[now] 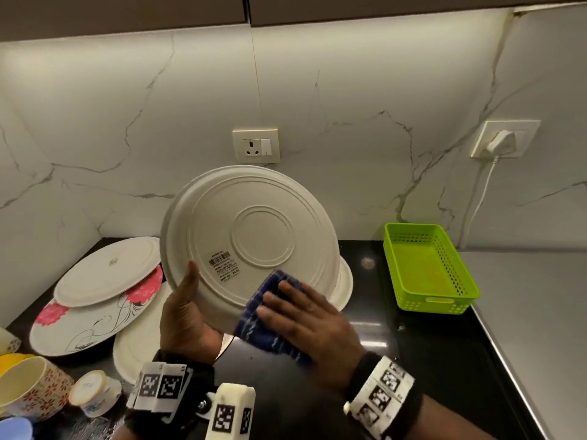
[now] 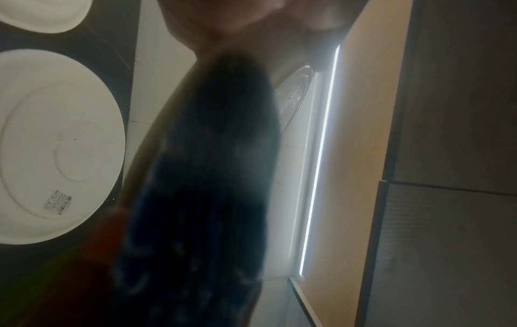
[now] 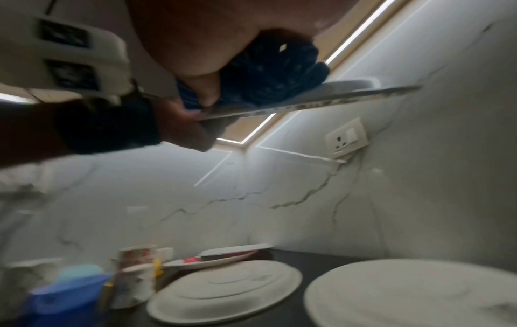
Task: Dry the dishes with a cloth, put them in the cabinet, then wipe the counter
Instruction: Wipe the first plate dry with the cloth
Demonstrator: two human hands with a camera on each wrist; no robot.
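Note:
A white plate [image 1: 254,236] is held tilted above the black counter [image 1: 413,338], its underside with a barcode label facing me. My left hand [image 1: 187,309] grips its lower left rim, thumb lying on the underside. My right hand [image 1: 305,315] holds a dark blue cloth [image 1: 254,325] against the plate's lower rim, fingers spread over it. In the right wrist view the cloth [image 3: 274,73] is bunched under the palm, thumb pressed into it, on the plate's edge [image 3: 307,99]. In the left wrist view the cloth [image 2: 201,177] is a blurred dark mass.
Several plates lie on the counter at left: a small white one [image 1: 104,271] on a pink-flowered one [image 1: 82,322], and plain ones [image 1: 139,344]. Mugs [image 1: 28,385] stand at the bottom left. A green basket [image 1: 425,268] sits at right. Cabinet doors [image 1: 127,7] hang overhead.

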